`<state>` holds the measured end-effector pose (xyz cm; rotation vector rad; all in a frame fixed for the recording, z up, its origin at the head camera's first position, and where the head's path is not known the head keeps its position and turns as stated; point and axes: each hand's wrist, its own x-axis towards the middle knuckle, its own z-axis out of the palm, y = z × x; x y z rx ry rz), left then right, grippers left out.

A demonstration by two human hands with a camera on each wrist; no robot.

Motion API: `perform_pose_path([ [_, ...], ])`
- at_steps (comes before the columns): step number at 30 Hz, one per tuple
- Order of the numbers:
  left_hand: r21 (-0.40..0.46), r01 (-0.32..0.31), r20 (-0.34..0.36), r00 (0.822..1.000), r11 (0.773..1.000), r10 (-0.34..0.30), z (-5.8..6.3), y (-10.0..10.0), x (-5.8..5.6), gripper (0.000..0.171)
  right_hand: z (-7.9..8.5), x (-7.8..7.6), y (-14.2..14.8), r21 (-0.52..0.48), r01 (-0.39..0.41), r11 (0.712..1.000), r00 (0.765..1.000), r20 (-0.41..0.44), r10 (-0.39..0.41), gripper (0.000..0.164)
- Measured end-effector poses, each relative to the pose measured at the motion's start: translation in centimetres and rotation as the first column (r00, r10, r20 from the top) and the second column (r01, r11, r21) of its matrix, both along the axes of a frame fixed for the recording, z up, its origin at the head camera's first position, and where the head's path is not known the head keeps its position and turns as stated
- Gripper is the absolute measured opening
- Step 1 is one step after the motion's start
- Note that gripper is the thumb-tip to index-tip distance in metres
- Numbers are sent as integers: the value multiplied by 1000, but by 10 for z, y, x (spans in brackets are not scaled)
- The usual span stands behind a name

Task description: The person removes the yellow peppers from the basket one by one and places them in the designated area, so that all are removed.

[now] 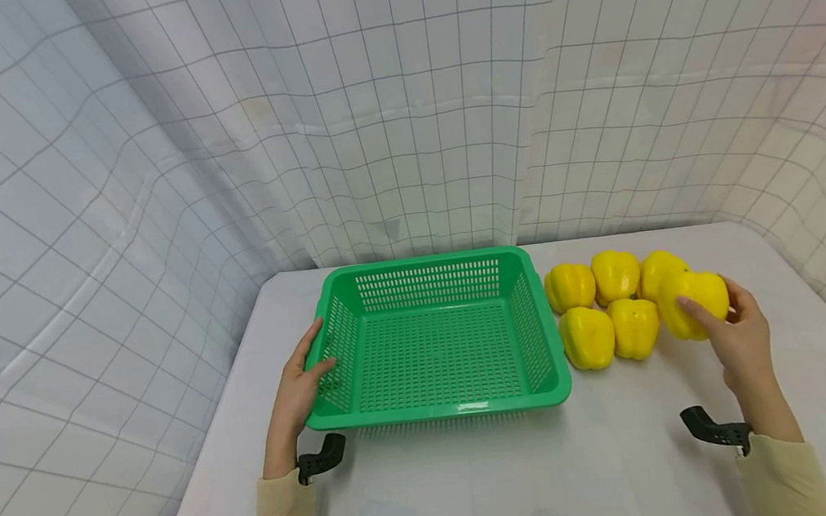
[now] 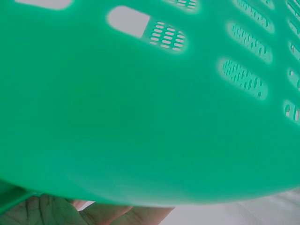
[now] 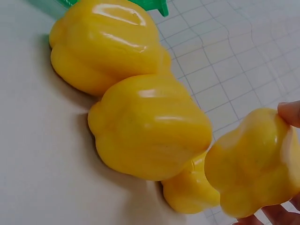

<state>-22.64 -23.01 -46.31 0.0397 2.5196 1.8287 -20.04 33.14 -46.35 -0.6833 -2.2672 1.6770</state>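
A green plastic basket [image 1: 441, 410] with slotted walls stands on the table, nothing inside it. My left hand [image 1: 300, 382] grips its left rim, thumb over the edge; in the left wrist view the basket wall [image 2: 140, 126] fills most of the picture, with a few fingers [image 2: 108, 213] below it. In my right hand [image 1: 744, 331] is a yellow bell pepper [image 1: 695, 303], pinched between thumb and fingers and apparently lifted off the table. Several more yellow bell peppers [image 1: 588, 338] lie in two rows between the basket and that hand; the held one partly hides one behind.
The white table [image 1: 477, 482] runs back to a hanging white cloth [image 1: 402, 128] with a dark grid. The same cloth closes off the left and right sides. Black wrist camera mounts [image 1: 321, 456] sit on both wrists.
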Motion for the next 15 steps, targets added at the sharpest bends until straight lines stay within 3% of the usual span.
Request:
perform_pose_path([
  [9,-6,2,-7,1000,1000,-2,1,0,0,63,-20,-2,13,23,6,1000,999,47,-7,85],
  [15,-10,0,-5,1000,1000,0,1,0,0,63,-20,2,12,31,-23,999,998,64,21,86],
])
